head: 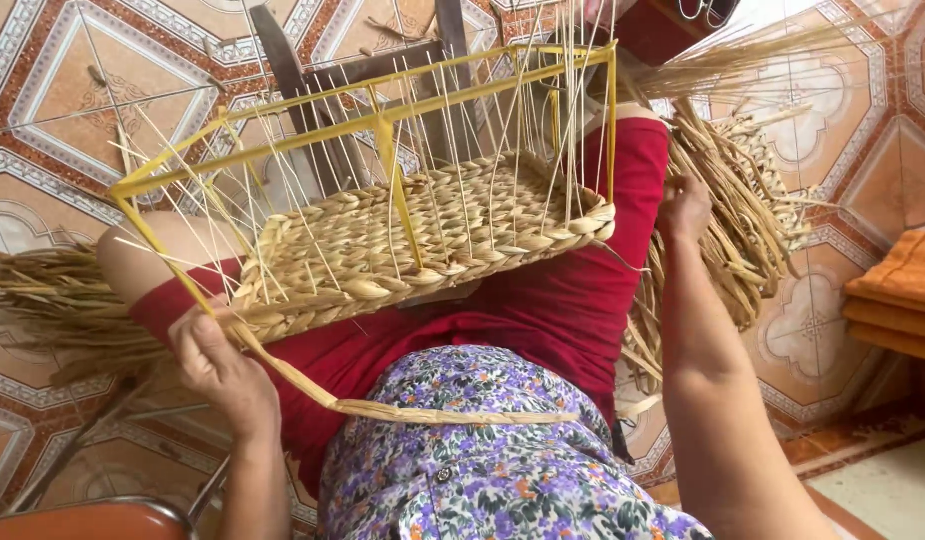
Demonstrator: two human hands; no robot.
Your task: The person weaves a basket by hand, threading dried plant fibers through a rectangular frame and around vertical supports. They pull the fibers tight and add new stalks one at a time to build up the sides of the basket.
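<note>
A half-woven straw basket rests on a lap, both hands at its sides.

The basket (423, 245), a plaited base on a yellow wire frame (383, 115) with thin upright stakes, lies tilted across the red shorts (543, 310) in the middle of the frame. The left hand (218, 365), at lower left, has its fingers curled around the basket's near corner and a flat straw strand (423, 412) that trails right over the floral shirt (493, 460). The right hand (686, 208), at centre right, reaches into a bundle of loose straw (753, 215) on the tiled floor (53, 120); whether its fingers grip any I cannot tell. More straw (58, 310) lies at left; orange folded cloth (903, 295) at right edge.
</note>
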